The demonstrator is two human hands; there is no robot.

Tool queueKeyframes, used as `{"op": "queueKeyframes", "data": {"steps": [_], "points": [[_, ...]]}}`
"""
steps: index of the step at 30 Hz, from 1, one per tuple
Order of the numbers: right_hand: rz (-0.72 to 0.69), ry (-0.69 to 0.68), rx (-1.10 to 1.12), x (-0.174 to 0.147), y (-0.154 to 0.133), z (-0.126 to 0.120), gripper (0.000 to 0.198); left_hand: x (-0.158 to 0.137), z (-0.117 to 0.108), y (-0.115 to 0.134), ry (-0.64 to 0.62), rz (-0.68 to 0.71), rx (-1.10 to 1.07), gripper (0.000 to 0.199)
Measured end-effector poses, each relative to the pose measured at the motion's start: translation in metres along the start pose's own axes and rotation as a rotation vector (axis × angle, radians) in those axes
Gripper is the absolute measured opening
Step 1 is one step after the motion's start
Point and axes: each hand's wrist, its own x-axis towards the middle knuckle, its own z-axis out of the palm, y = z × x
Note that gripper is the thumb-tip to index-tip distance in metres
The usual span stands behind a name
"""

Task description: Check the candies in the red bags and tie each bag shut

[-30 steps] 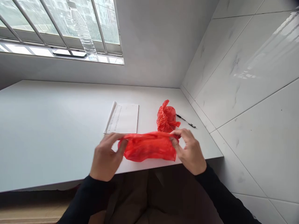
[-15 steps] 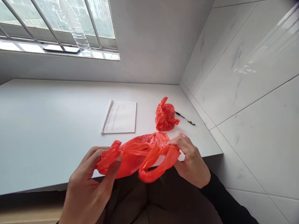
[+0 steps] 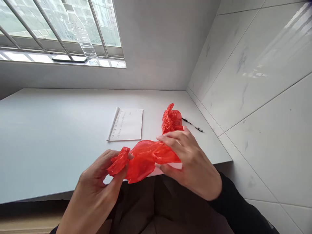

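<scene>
A thin red plastic bag [image 3: 142, 161] is stretched between my two hands at the front edge of the table. My left hand [image 3: 99, 182] pinches its bunched left end between thumb and fingers. My right hand [image 3: 187, 159] is curled round the bag's right part, fingers above and thumb below. Its grip looks loose, and the bag's far right end is hidden in the palm. Just behind my right hand stands a second red plastic bag [image 3: 171, 118], knotted and bulging, with its contents not visible.
On the white table [image 3: 60, 130] lies an open notebook [image 3: 128, 125] with writing on its page. A black pen [image 3: 192, 124] lies by the tiled wall [image 3: 255, 107]. The windowsill holds a clear bottle [image 3: 84, 40] and a flat dark-edged device [image 3: 69, 58].
My right hand has shifted left and closed over the bag's right part, where a loose handle loop hung before. The left hand keeps its pinch. The view has tilted slightly.
</scene>
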Motion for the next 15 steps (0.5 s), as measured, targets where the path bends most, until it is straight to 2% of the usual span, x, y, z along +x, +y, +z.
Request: {"op": "queueKeyframes", "data": {"steps": [2,3,6,9,11,13,15], "points": [[0.029,-0.060,-0.033,0.004,0.009,0.006,0.015,-0.001,0.000,0.002,0.015,-0.039,0.045,0.029],[0.066,-0.067,-0.013,0.005,0.013,0.007,0.013,-0.001,-0.001,0.001,0.033,-0.078,0.067,0.034],[0.221,-0.033,0.086,0.003,0.021,0.003,0.026,0.000,-0.001,-0.004,0.126,-0.177,0.090,0.045],[0.258,-0.067,0.077,0.002,0.024,-0.006,0.021,-0.001,0.000,-0.012,0.167,-0.190,0.094,0.030],[0.220,-0.187,0.009,0.001,0.026,-0.008,0.025,-0.004,0.000,-0.019,0.080,-0.158,0.104,0.035],[0.207,-0.315,-0.102,0.000,0.030,-0.005,0.020,-0.008,0.000,-0.029,-0.068,-0.097,0.139,0.040],[0.209,-0.365,-0.214,0.001,0.035,0.002,0.030,-0.010,0.000,-0.038,-0.200,-0.041,0.233,0.029]]}}
